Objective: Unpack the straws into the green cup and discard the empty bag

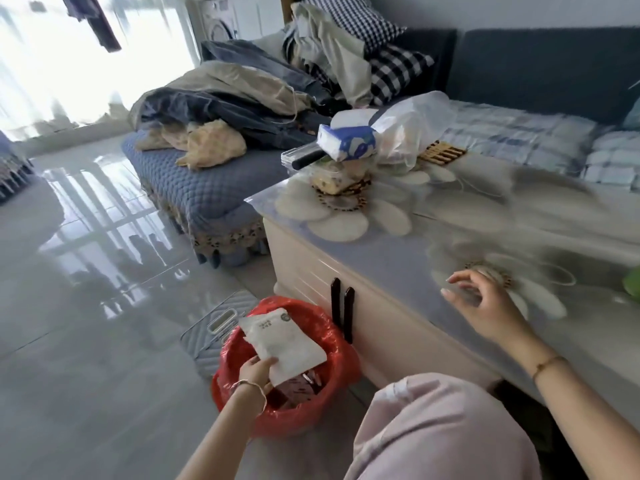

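My left hand [255, 370] grips one corner of a flat white empty bag [284, 342] and holds it over the mouth of a bin lined with a red plastic bag [341, 358] on the floor. My right hand [479, 299] hovers just above the table [398, 271] with its fingers spread, holding nothing. A sliver of something green [633, 284], possibly the green cup, shows at the right edge of the frame. No straws are visible.
The table has a flower-print cover and black drawer handles [343, 311] beside the bin. A tissue pack [348, 142], a clear plastic bag [412, 129] and small items sit at its far end. A sofa piled with clothes [225, 95] lies beyond. My knee [443, 431] is at bottom centre.
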`<action>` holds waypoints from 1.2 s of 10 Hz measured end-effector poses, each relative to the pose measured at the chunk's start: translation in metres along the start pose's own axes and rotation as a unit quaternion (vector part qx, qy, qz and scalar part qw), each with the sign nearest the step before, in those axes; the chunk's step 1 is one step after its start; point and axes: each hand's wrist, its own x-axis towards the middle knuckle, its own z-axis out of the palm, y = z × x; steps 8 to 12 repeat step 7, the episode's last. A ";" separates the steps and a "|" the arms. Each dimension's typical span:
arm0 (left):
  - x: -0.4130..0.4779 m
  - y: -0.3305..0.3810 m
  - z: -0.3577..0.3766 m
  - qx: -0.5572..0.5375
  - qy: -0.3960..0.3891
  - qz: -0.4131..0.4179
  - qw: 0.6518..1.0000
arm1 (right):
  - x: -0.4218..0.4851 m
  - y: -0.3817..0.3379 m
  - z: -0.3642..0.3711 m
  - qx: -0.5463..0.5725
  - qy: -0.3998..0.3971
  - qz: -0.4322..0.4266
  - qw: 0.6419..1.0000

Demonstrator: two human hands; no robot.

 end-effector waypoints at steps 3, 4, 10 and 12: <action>0.001 -0.006 0.010 0.257 0.051 0.015 0.965 | -0.005 0.003 -0.007 0.015 0.000 0.022 1.000; -0.016 0.014 0.024 0.299 0.074 0.094 0.947 | -0.006 0.000 -0.012 0.021 0.006 0.026 0.999; -0.092 0.088 0.146 0.214 -0.037 0.378 0.900 | -0.006 -0.017 -0.034 -0.019 0.075 -0.068 0.995; -0.092 0.088 0.146 0.214 -0.037 0.378 0.900 | -0.006 -0.017 -0.034 -0.019 0.075 -0.068 0.995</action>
